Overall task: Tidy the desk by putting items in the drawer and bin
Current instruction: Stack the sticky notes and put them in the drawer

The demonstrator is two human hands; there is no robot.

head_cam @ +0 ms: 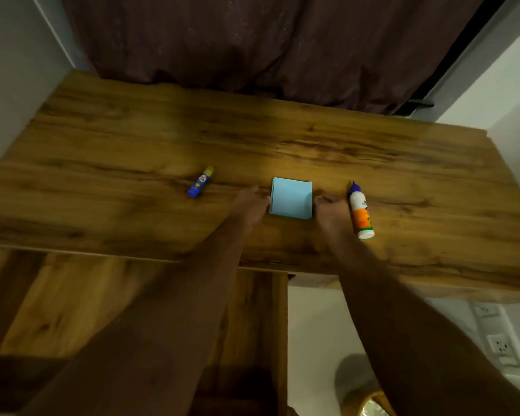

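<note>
Down below the table's [102, 223] near edge sits a basket [364, 403]. Beside the blue notepad [291, 202], a glue bottle [361, 211] lies right, a glue stick [200, 181] left. Both hands flank the notepad, left hand [251, 205] and right hand [330, 211] with fingertips touching its sides, loosely curled.

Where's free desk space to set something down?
Bare: the desk left of the glue stick, the far strip by the curtain, right of the glue bottle. Crowded: the middle, both hands flanking the blue pad.
</note>
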